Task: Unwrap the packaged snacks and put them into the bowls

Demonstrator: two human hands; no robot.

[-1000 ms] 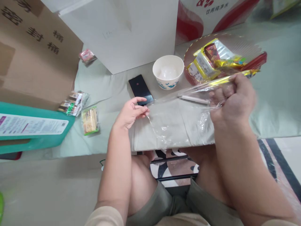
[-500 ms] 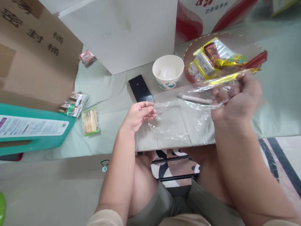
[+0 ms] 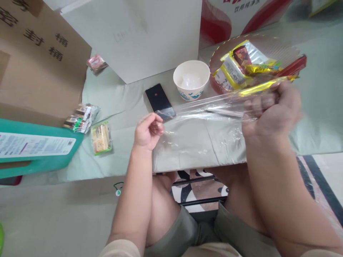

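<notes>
A clear plastic bag (image 3: 195, 134) is stretched between my two hands above the table's front edge. My left hand (image 3: 150, 130) pinches its left end, fingers curled in. My right hand (image 3: 270, 110) is closed around the gathered right end, slightly blurred. Through the film, beside the right hand, a thin pale stick-like item (image 3: 225, 112) shows; whether it lies inside the bag or under it I cannot tell. Just beyond the film stand a white paper bowl (image 3: 191, 76) with a blue pattern and a dark phone (image 3: 160, 100) lying flat, partly behind the film.
A clear gold-rimmed plate (image 3: 284, 46) with yellow and red snack packets (image 3: 235, 67) stands at back right. White (image 3: 155, 39) and brown boxes (image 3: 40, 71) wall the back and left. Small wrapped snacks (image 3: 101, 138) lie left, near a teal container (image 3: 45, 160).
My left hand has moved left and its fingers have curled in, drawing the plastic bag's upper edge tight. My right hand stays nearly in place, still holding the bag.
</notes>
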